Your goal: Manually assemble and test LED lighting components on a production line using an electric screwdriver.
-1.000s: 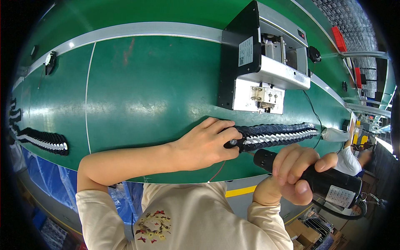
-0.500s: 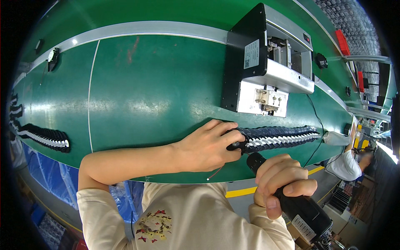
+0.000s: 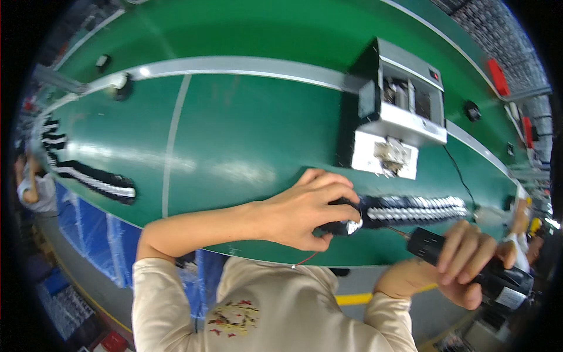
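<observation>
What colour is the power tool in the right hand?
The power tool is black with a whitish label; see the head view.

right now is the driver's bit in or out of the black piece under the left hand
Out: the bit is exposed, its tip apart from the black piece.

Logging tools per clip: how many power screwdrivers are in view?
1: the black power screwdriver in the person's right hand. Others could be hidden around the blurred edges.
</observation>
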Available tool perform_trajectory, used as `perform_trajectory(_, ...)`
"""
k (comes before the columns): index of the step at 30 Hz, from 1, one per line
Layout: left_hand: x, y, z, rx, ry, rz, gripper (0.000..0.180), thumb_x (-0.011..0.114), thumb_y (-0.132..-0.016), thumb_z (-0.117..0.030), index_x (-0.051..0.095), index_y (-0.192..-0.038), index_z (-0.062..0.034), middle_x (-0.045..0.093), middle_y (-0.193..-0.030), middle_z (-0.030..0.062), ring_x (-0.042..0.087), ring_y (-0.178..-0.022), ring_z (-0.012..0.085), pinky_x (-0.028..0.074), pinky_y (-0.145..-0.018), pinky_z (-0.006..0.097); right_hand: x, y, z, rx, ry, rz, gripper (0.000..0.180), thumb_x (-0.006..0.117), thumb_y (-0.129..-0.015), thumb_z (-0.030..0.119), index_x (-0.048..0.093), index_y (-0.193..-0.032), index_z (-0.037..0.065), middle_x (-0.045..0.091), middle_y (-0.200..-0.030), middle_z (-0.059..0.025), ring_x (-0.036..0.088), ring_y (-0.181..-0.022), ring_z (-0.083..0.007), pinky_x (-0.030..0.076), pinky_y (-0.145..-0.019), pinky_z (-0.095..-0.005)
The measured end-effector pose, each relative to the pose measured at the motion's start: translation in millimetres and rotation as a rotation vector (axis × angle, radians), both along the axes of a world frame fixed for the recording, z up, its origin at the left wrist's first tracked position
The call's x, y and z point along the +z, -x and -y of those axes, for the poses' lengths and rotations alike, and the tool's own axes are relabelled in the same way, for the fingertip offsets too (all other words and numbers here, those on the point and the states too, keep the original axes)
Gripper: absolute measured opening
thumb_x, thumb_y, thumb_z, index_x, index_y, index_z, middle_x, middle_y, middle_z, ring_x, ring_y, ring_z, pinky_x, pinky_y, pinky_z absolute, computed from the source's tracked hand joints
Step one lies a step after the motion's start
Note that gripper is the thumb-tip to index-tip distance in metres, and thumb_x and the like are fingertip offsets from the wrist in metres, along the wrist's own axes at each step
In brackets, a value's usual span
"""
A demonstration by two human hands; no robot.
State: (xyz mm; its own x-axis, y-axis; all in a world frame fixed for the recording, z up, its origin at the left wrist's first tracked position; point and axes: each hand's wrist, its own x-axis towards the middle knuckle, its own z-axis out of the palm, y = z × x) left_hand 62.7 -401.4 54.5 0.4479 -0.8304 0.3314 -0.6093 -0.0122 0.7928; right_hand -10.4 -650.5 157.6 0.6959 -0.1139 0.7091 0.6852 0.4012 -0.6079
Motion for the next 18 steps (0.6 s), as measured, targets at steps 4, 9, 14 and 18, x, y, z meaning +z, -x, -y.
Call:
perform_trajectory(4, 20, -48, -45, -0.057, -0.269, 0.059, 0.062, 0.074, -0.061, -0.011, 0.059, -0.122, -0.0149, 0.06, -0.12, 0.006, 0.049, -0.127, 0.0321, 0.033, -0.104, 0.048, -8, -7, 5, -0.08, -0.05, 0.016, 0.057, 0.073, -0.076, 0.008, 0.046, -0.125, 0.007, 0.056, -0.062, -0.0004, 0.054, -0.043, -0.0098, 0.051, -0.043, -0.0215)
perform_trajectory(9, 6, -134, -88, 0.699, 0.008, 0.478, 0.057, 0.076, -0.076, -0.014, 0.056, -0.128, -0.0049, 0.058, -0.129, 0.0174, 0.052, -0.123, 0.0357, 0.041, -0.104, 0.044, -20, -6, 0, -0.1, 0.066, 0.013, 0.058, 0.073, -0.078, 0.012, 0.045, -0.128, 0.003, 0.05, -0.061, 0.0001, 0.048, -0.041, -0.0088, 0.046, -0.042, -0.0192)
perform_trajectory(14, -4, -189, -213, 1.5, -0.43, 0.606, 0.054, 0.08, -0.074, -0.023, 0.054, -0.118, -0.0058, 0.058, -0.117, 0.0173, 0.054, -0.112, 0.0381, 0.046, -0.095, 0.048, -23, -4, -2, -0.15, 0.067, -0.015, 0.055, 0.073, -0.081, 0.016, 0.044, -0.125, 0.003, 0.049, -0.062, -0.001, 0.046, -0.041, -0.0087, 0.042, -0.04, -0.0199)
perform_trajectory(18, -21, -196, -298, 1.899, -0.805, 0.296, 0.06, 0.081, -0.073, -0.041, 0.054, -0.115, -0.008, 0.052, -0.121, 0.0209, 0.054, -0.112, 0.0405, 0.045, -0.094, 0.053, -27, -3, -6, -0.162, 0.059, -0.05, 0.055, 0.074, -0.082, 0.017, 0.043, -0.124, 0.003, 0.049, -0.062, -0.0013, 0.044, -0.041, -0.0087, 0.04, -0.039, -0.0201)
